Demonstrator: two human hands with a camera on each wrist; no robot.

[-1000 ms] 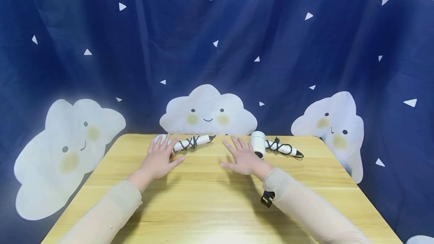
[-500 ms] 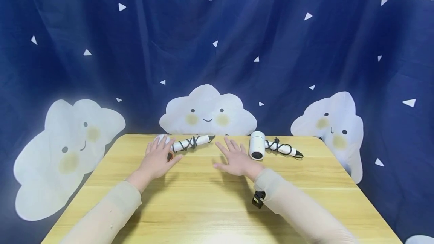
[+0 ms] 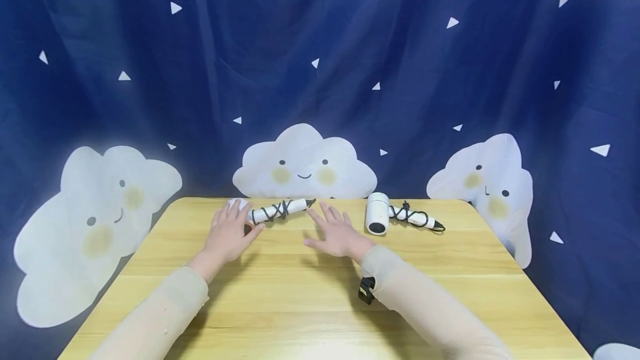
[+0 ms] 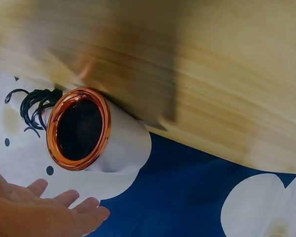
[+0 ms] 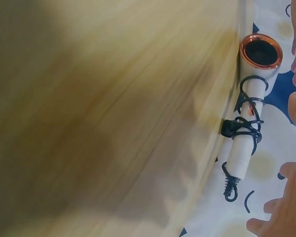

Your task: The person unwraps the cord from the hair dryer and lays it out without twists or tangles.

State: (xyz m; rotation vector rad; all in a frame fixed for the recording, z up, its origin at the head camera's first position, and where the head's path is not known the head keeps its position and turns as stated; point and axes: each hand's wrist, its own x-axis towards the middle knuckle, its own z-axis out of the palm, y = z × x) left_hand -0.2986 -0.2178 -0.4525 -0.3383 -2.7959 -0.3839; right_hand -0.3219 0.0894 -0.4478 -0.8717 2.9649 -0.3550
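One hair dryer (image 3: 280, 211) lies at the far edge of the counter (image 3: 310, 304), its black cord wound round the handle. The left hand (image 3: 227, 235) is over its head end, fingers loosely spread; whether they touch it I can't tell. The right hand (image 3: 340, 235), fingers spread too, has shifted left since a second ago, nearing that handle's tip and leaving the second hair dryer (image 3: 377, 214) well to its right. A blue curtain (image 3: 310, 32) hangs behind.
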